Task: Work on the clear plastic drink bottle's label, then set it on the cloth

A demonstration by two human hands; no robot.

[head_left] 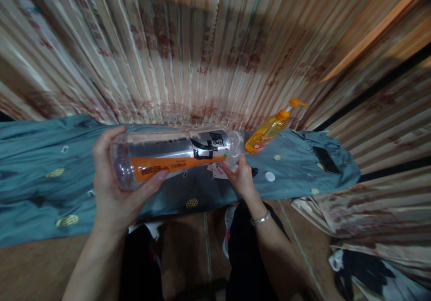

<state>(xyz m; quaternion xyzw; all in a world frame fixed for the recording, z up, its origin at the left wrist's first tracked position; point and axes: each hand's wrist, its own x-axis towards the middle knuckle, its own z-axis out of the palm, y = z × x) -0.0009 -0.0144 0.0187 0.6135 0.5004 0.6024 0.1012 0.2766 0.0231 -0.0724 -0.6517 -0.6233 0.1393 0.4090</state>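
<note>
A large clear plastic bottle [182, 150] with a grey, black and orange label lies sideways in the air above the cloth-covered surface. Around its base, at the left end, are the spread thumb and fingers of my left hand [116, 184]. My right hand [240, 175] grips the neck end, at the right, with thumb and fingers closed on it. Part of a pale printed packet or paper [218, 171] shows beneath the bottle. Just right of my right hand are a small black thing [254, 171] and a flat white disc [270, 176].
An orange pump bottle [267, 132] stands behind on the patterned blue-green cloth [215, 197]. Farther right lies a dark phone [326, 159]. Pleated curtains [188, 58] hang behind and at the right. My legs are below the front edge, and a bundle of fabric [370, 269] sits at lower right.
</note>
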